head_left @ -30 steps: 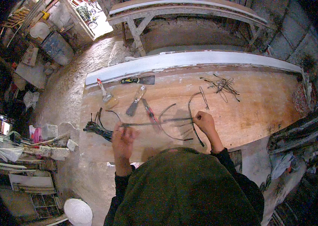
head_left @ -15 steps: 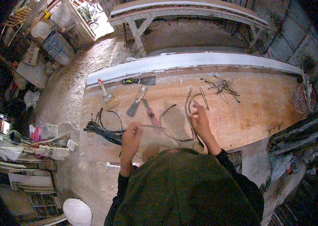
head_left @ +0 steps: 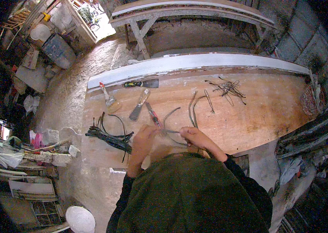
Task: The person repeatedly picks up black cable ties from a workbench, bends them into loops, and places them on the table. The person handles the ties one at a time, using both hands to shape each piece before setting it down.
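My left hand (head_left: 144,139) and my right hand (head_left: 199,139) are both closed on a thin dark cord (head_left: 171,131), stretched short between them over the near side of the wooden board. Just beyond my left hand lies a red utility knife (head_left: 154,117). A bundle of black cords (head_left: 111,139) rests left of that hand, partly behind it. Other loose strands (head_left: 192,108) lie curved beyond my right hand. A tangle of thin black strings (head_left: 229,91) sits farther right on the board.
A paintbrush (head_left: 111,101) and two scrapers, one wide-bladed (head_left: 148,83) and one narrower (head_left: 139,106), lie at the board's far left. A long white plank (head_left: 199,61) lines the far edge of the wooden board (head_left: 265,112). Beyond stands a bench (head_left: 142,29).
My right hand has come down and left from the loose strands to grip the cord. My left hand has shifted slightly right, and the cord is now held between both.
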{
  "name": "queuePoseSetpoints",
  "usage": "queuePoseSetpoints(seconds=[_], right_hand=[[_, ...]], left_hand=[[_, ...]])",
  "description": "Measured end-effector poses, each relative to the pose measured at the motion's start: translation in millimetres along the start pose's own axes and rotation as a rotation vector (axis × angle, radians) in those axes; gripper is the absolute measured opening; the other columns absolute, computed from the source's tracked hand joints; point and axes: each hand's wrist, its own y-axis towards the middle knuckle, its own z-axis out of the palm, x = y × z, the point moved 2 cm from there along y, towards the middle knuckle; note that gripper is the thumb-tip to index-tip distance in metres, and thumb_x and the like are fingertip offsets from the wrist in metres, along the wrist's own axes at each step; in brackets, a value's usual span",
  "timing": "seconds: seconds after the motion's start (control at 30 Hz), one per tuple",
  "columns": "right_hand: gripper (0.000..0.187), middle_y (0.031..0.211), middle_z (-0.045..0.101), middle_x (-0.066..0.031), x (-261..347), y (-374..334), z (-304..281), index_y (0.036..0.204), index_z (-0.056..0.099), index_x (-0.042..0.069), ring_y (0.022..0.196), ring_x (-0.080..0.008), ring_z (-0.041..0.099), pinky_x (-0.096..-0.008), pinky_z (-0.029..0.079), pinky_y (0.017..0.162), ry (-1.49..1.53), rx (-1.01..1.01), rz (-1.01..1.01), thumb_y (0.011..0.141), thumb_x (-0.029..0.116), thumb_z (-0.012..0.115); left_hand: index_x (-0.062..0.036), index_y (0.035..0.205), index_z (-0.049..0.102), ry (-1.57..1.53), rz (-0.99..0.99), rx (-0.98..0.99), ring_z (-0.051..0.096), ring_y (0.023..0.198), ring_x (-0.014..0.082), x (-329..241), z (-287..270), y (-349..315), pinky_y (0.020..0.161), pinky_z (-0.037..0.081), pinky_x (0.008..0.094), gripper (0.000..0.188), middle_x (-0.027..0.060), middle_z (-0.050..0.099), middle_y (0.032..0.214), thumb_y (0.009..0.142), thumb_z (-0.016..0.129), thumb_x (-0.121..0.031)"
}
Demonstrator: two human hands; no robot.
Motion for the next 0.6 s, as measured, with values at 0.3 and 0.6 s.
queuePoseSetpoints(seconds=[0.3, 0.6], right_hand=[[0.026, 0.054, 0.043, 0.0041, 30.2, -41.2, -56.2, 0.071, 0.051, 0.009, 0.049, -0.0057, 0.037, -0.0200, 0.031, 0.047, 0.211, -0.078, -0.012, 0.084, 0.032, 0.047], [0.021, 0.059, 0.052, -0.0020, 52.5, -60.9, -84.0, 0.092, 0.050, 0.002, 0.046, -0.0087, 0.045, -0.0250, 0.046, 0.062, 0.631, -0.340, -0.419, 0.080, 0.019, 0.055]], left_hand=[[-0.0043, 0.094, 0.058, -0.108, 0.074, 0.193, 0.054, 0.072, 0.0232, 31.4, 8.8, -15.7, 0.063, 0.043, 0.0284, 0.019, 0.0111, 0.054, 0.076, 0.076, 0.052, -0.003], [0.0006, 0.094, 0.057, -0.234, -0.008, 0.233, 0.056, 0.073, 0.0166, 67.4, 36.7, -26.1, 0.065, 0.046, 0.0261, 0.018, 0.0081, 0.058, 0.080, 0.078, 0.049, -0.001]])
